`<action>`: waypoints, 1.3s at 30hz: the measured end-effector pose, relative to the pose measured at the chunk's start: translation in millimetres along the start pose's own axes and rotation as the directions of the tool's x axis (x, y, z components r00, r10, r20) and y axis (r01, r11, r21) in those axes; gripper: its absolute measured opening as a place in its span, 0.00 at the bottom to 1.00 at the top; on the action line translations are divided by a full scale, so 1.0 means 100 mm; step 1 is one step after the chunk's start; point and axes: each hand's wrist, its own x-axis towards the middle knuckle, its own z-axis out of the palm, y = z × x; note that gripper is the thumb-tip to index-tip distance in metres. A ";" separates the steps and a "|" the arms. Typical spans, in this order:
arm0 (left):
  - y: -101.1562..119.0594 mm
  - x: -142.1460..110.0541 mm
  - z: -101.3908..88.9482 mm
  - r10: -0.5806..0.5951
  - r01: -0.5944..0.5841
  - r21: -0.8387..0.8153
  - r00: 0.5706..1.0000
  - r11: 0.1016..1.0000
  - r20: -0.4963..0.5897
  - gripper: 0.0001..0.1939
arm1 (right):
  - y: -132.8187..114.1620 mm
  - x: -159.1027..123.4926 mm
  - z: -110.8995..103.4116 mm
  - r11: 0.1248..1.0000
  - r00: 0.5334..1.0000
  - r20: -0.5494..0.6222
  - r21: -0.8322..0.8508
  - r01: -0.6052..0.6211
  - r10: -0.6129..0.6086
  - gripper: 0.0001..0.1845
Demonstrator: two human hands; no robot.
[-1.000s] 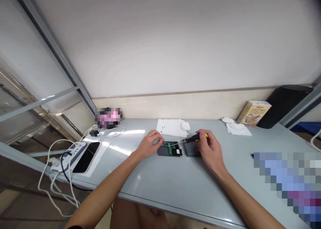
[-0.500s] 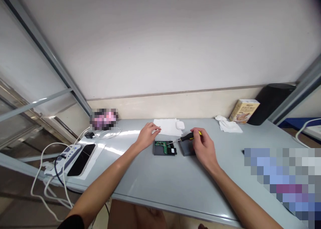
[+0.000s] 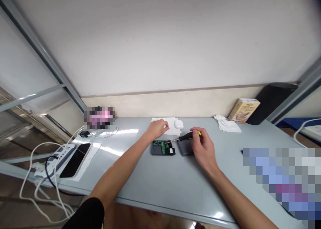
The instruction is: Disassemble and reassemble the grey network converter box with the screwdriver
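Observation:
My right hand (image 3: 203, 148) grips a black and yellow screwdriver (image 3: 186, 136). Its thin shaft points left, with the tip over a green circuit board (image 3: 160, 143) in a dark grey casing (image 3: 157, 150). A second dark grey casing piece (image 3: 185, 148) lies beside the board, partly behind my right hand. Above the board, my left hand (image 3: 157, 128) is over a sheet of white paper (image 3: 173, 131), thumb and forefinger curled into a pinch. Whatever those fingers hold, if anything, is too small to make out. A white earbud case (image 3: 179, 124) sits on the paper's right side.
A phone (image 3: 75, 160) and a power strip (image 3: 55, 158) with white cables lie at the left. Along the back right are crumpled tissues (image 3: 228, 124), a yellow box (image 3: 243, 110) and a black cylinder (image 3: 270, 102). A blurred-out item (image 3: 283, 179) lies at the right.
My left hand has left the board's upper left edge and moved up and right over the paper. My right hand still holds the screwdriver at the board. The camera view has shifted slightly.

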 end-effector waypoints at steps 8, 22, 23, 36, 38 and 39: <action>-0.04 -0.19 -0.13 -0.027 0.022 -0.089 0.998 0.996 -0.055 0.15 | -0.03 -0.03 -0.01 1.000 1.000 -0.006 0.026 -0.001 0.001 0.23; -0.13 -1.11 -0.04 -0.113 0.030 -0.466 0.982 0.884 -0.153 0.22 | -0.17 -0.05 0.06 0.983 0.999 -0.031 0.185 -0.016 0.022 0.24; -0.12 -1.12 -0.02 -0.109 0.031 -0.460 0.983 0.887 -0.145 0.21 | -0.19 -0.06 0.06 0.982 0.999 -0.041 0.185 -0.020 0.028 0.25; -0.12 -1.14 0.04 -0.081 0.007 -0.395 0.982 0.919 -0.170 0.21 | -0.91 0.11 0.28 0.956 0.972 -0.154 0.207 0.209 -0.179 0.23; -0.12 -1.14 0.04 -0.085 0.008 -0.392 0.980 0.920 -0.178 0.20 | -0.87 0.14 0.38 0.945 0.962 -0.167 0.213 0.248 -0.215 0.23; -0.12 -1.14 0.04 -0.088 0.010 -0.391 0.979 0.920 -0.182 0.20 | -0.81 0.14 0.42 0.947 0.965 -0.164 0.216 0.239 -0.206 0.23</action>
